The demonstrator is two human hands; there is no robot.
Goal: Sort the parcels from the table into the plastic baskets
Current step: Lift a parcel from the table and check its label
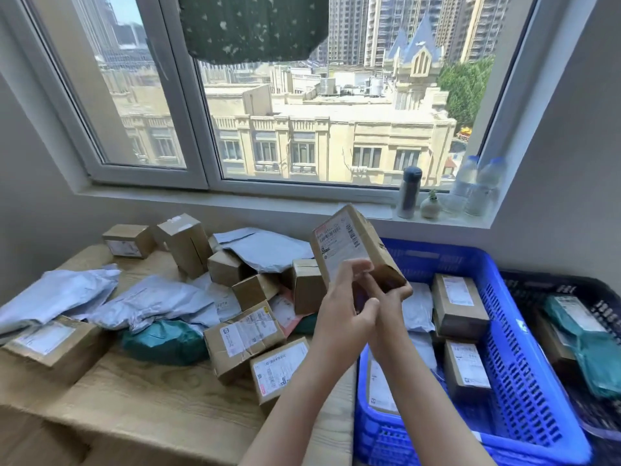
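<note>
While left hand and right hand grip the cardboard parcel by its lower end — upright, over the table edge beside the blue basket — read the label first, then lay it flat inside.

**A:** colours? The cardboard box up front is plain brown, its label white with a red strip along the top.

**B:** yep, and the blue basket is really bright, the dark basket beside it nearly black. There's a teal mailer and pale grey mailers on the light wood-grain table. Window cloth: dark green, pale flecks.
</note>
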